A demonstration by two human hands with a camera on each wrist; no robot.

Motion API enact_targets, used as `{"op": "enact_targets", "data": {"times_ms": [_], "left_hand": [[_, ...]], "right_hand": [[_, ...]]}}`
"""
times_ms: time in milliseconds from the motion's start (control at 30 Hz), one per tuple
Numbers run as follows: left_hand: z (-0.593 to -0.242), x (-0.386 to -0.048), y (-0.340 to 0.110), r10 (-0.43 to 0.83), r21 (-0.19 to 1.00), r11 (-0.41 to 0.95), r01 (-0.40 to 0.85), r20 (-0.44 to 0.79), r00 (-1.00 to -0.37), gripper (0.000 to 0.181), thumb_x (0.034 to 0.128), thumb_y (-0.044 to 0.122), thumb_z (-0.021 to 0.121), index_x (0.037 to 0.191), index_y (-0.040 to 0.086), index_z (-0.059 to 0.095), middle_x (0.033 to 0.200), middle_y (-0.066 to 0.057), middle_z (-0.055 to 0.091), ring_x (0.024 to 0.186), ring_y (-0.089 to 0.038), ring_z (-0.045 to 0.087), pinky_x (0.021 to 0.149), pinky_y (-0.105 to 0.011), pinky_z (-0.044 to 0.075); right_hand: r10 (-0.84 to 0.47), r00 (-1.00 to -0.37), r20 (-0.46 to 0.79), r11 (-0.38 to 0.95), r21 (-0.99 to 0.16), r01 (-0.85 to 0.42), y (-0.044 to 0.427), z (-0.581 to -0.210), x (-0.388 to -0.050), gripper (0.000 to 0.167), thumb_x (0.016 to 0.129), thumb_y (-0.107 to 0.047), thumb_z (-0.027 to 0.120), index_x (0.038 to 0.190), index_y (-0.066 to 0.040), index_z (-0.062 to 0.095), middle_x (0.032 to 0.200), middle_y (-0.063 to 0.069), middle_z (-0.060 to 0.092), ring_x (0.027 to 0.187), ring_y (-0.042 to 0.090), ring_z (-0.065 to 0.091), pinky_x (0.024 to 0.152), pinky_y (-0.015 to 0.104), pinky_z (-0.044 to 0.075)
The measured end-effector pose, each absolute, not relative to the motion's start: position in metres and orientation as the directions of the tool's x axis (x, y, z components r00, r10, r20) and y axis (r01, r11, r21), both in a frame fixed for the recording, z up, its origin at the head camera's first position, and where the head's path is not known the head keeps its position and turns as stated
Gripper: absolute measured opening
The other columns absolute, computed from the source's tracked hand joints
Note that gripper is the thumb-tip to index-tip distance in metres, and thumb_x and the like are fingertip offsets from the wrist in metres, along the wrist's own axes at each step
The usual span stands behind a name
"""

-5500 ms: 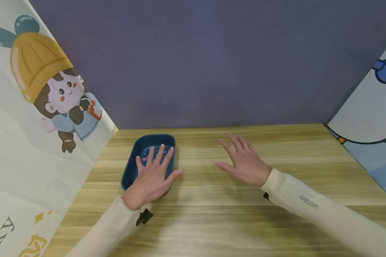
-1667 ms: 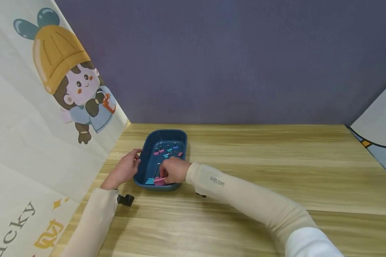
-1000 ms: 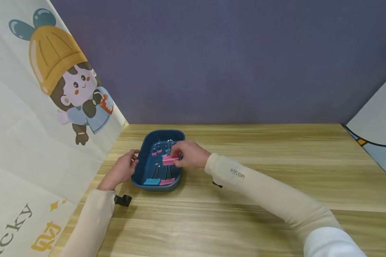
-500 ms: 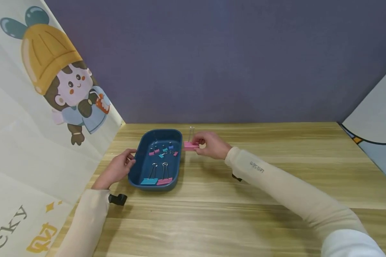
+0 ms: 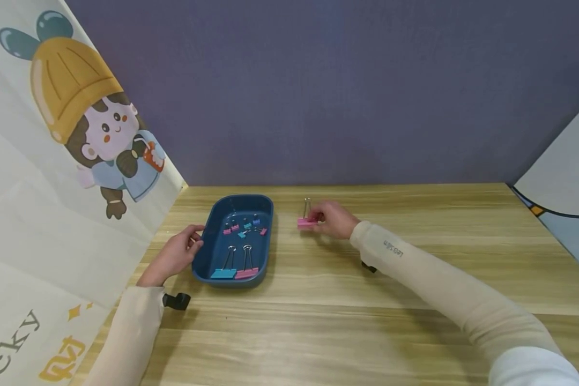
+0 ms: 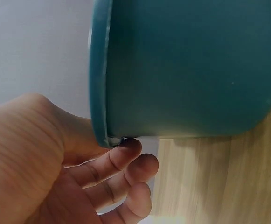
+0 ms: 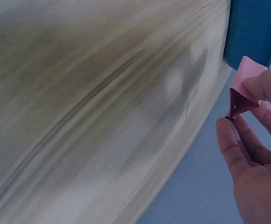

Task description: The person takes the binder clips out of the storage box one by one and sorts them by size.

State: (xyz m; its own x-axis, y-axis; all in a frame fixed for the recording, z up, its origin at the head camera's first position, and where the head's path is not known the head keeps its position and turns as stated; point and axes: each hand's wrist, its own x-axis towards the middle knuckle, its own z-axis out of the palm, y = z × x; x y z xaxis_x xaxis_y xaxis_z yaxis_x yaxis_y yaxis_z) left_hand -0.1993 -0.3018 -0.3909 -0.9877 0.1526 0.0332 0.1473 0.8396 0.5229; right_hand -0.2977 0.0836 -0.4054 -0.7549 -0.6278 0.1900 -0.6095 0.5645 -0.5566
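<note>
The right hand point(image 5: 335, 219) pinches a large pink binder clip point(image 5: 306, 223) between thumb and fingers, which are closed around it; its two wire handles point up toward the back edge of the bench point(image 5: 318, 305). The clip is right of the blue tray point(image 5: 241, 203) and apart from it, left of the middle of the back edge; whether it touches the bench I cannot tell. The left hand point(image 5: 172, 253) has its fingers curled at the tray's left rim, holding it, with little gap between fingers and rim.

The tray stands near the bench's back left corner. At its near end lie a large teal clip point(image 5: 224, 273) and another large pink clip point(image 5: 247, 273), side by side, handles pointing back. Farther in are small clips: two pink ones point(image 5: 231, 229) on the left, a blue one point(image 5: 256, 221) and teal ones point(image 5: 247, 225) to their right, and a pink one point(image 5: 263, 231) near the right wall.

A purple-grey panel point(image 5: 294, 96) rises along the back edge; a printed white sheet point(image 5: 19, 236) flanks the left edge.
</note>
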Motion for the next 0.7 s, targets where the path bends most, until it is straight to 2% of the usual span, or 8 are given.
{"op": "enact_targets", "data": {"times_ms": [167,700], "left_hand": [[-0.391,-0.199,-0.301,0.146,0.522,0.842,0.137,0.025,-0.989,0.038,0.0961,0.001,0.05,0.132,-0.006,0.043,0.097,-0.015,0.054,0.078,-0.023,0.051,0.064,-0.033,0.047],[-0.39,-0.198,-0.301,0.142,0.514,0.847,0.135,0.027,-0.99,0.038,0.0965,0.001,0.049,0.133,-0.006,0.043,0.098,-0.015,0.054,0.079,-0.024,0.051,0.064,-0.032,0.047]], "right_hand": [[-0.616,-0.775,0.142,0.581,-0.581,-0.569,0.088,-0.413,-0.301,0.015,0.076,-0.005,0.077,0.087,-0.01,0.069,0.085,0.0,0.064,0.077,0.014,0.059,0.071,0.029,0.05],[-0.616,-0.779,0.116,0.606,-0.563,-0.562,0.084,-0.422,-0.304,0.015,0.076,-0.005,0.078,0.088,-0.008,0.07,0.085,0.001,0.066,0.076,0.014,0.06,0.07,0.029,0.051]]}}
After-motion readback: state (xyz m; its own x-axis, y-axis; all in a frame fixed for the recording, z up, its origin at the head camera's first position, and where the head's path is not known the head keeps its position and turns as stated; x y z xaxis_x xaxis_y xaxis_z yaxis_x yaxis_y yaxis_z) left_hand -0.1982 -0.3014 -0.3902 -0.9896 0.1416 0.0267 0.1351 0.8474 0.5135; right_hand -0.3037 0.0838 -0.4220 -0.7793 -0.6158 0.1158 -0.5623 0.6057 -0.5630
